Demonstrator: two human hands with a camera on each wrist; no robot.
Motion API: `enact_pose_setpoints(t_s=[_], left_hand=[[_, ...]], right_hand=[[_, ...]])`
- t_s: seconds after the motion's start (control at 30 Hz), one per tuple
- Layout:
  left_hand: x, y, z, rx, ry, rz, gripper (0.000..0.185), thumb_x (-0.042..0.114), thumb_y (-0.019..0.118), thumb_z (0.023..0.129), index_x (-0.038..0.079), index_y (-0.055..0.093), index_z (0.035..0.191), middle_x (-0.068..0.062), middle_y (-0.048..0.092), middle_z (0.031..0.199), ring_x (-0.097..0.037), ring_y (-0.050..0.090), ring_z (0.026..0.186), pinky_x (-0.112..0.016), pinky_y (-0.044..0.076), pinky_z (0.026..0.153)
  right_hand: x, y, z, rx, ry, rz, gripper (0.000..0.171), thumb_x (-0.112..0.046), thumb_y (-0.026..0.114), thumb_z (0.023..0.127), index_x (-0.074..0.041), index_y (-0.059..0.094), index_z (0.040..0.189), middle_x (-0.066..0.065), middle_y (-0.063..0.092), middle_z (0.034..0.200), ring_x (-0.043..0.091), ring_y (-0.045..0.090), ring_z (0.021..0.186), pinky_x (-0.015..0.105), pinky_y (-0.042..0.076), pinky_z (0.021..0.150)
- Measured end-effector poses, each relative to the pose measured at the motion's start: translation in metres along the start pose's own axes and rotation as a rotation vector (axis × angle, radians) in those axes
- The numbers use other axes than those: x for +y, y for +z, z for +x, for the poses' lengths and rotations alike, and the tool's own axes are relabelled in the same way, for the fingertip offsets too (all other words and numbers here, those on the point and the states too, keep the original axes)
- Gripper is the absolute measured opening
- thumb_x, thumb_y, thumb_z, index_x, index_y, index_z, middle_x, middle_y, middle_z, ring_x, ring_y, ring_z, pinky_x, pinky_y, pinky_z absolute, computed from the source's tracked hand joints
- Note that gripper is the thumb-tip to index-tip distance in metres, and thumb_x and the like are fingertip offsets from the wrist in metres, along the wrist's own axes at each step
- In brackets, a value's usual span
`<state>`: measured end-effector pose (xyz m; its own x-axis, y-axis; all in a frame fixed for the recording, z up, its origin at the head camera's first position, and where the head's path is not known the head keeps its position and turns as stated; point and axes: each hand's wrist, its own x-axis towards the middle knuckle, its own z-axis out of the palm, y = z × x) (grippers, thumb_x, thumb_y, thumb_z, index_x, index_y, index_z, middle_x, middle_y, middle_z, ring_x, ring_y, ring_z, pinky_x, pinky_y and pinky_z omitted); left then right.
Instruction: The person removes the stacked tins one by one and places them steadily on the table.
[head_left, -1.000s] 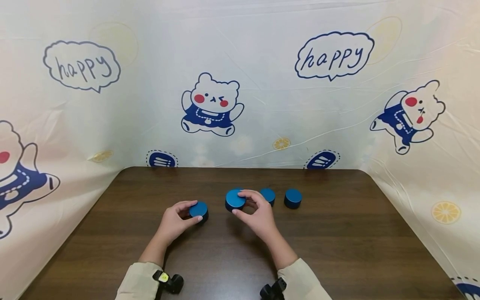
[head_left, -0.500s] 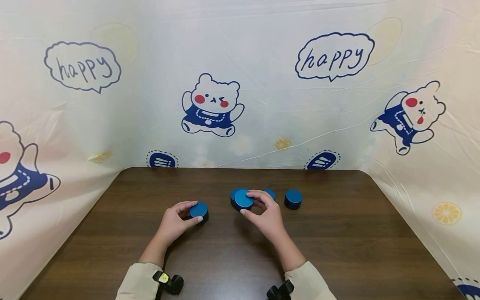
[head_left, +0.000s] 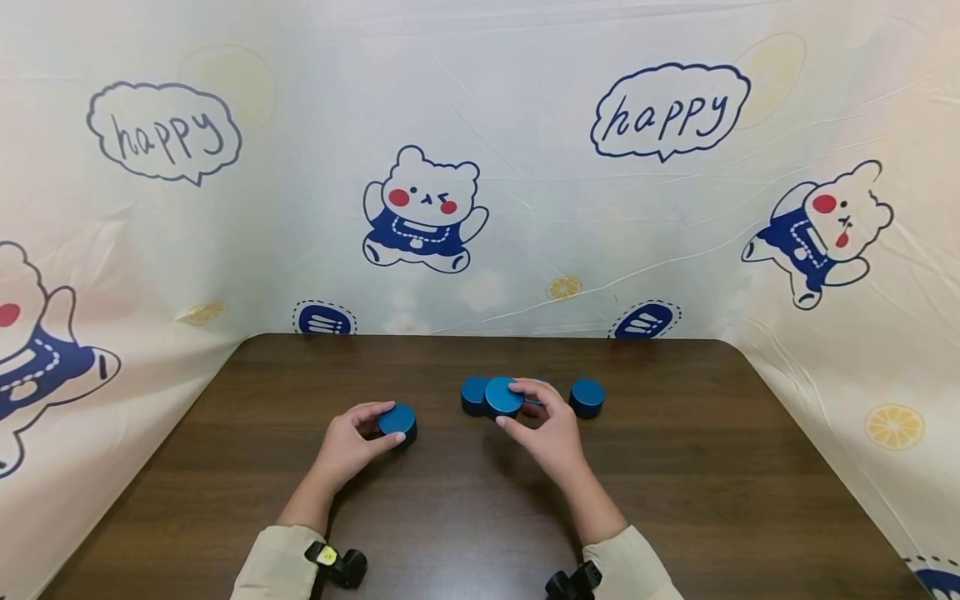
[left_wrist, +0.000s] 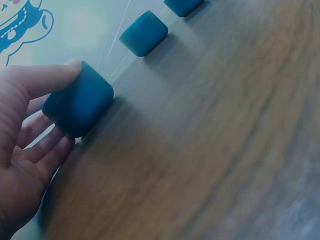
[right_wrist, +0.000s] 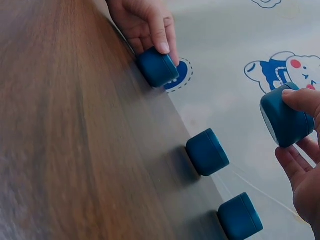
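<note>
Small blue cylinders with dark sides and a seam near the top are around both hands. My left hand (head_left: 352,442) pinches one blue cylinder (head_left: 397,420) between thumb and fingers; it stands upright at the tabletop. My right hand (head_left: 549,429) grips another blue cylinder (head_left: 502,397) by its sides, lifted off the table, as its pale underside shows in the right wrist view. Behind it on the left stands a third blue cylinder (head_left: 473,395), partly overlapped. One more blue cylinder (right_wrist: 240,216) is mostly hidden behind my right fingers in the head view.
A blue cylinder (head_left: 587,397) stands at the right end of the row, just beyond my right hand. The brown wood-grain table (head_left: 450,517) ends at a printed cloth backdrop (head_left: 540,208) at the back and sides.
My right hand has moved to the right with its raised cylinder, uncovering the standing cylinder on its left and covering more of the one behind. My left hand has stayed still.
</note>
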<state>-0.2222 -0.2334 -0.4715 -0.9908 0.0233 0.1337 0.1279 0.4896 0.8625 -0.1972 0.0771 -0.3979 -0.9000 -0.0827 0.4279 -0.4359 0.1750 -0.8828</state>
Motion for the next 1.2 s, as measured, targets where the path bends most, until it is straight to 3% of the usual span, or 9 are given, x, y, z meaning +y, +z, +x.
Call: enact_pose_setpoints(t_s=[0.8, 1.07, 1.2], left_hand=[[0.001, -0.003, -0.003, 0.011, 0.011, 0.011, 0.053, 0.027, 0.081, 0.081, 0.009, 0.064, 0.128, -0.017, 0.057, 0.131, -0.034, 0.059, 0.113, -0.048, 0.050, 0.095], [0.001, -0.002, -0.002, 0.003, 0.012, 0.014, 0.054, 0.028, 0.082, 0.081, 0.009, 0.064, 0.128, -0.017, 0.057, 0.131, -0.033, 0.059, 0.114, -0.048, 0.050, 0.095], [0.000, -0.002, -0.002, 0.005, 0.007, 0.014, 0.054, 0.028, 0.082, 0.081, 0.009, 0.064, 0.129, -0.017, 0.056, 0.132, -0.034, 0.059, 0.114, -0.048, 0.049, 0.096]], right_hand=[[0.007, -0.030, 0.000, 0.057, -0.013, -0.018, 0.042, 0.007, 0.078, 0.078, 0.008, 0.062, 0.116, 0.024, 0.058, 0.125, 0.038, 0.057, 0.115, 0.054, 0.047, 0.095], [0.042, -0.043, 0.002, 0.104, 0.003, -0.018, 0.042, -0.001, 0.082, 0.076, -0.004, 0.067, 0.115, 0.011, 0.061, 0.125, 0.026, 0.058, 0.114, 0.043, 0.050, 0.096], [0.047, -0.050, 0.002, 0.114, -0.013, -0.026, 0.042, -0.003, 0.083, 0.076, -0.005, 0.067, 0.115, 0.010, 0.060, 0.125, 0.025, 0.059, 0.113, 0.047, 0.050, 0.095]])
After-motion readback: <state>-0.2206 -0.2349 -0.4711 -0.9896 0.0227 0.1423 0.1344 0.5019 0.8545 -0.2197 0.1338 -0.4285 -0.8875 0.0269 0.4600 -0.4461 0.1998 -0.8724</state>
